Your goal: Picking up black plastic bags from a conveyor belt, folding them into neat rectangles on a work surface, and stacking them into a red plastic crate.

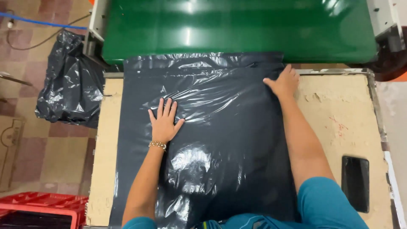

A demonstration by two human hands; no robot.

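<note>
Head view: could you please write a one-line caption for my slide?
Left hand and right hand press flat on a dark plastic bag spread over a worn table beside a green conveyor.

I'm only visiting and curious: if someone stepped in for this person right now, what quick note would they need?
Left hand: flat, fingers spread, pressing on the black plastic bag.
Right hand: palm down at the bag's far right edge.
The bag lies spread on the worn table; its far end overlaps the green belt.
Done: bag laid out, mostly flat.
Left: wrinkles remain near the person.
</note>
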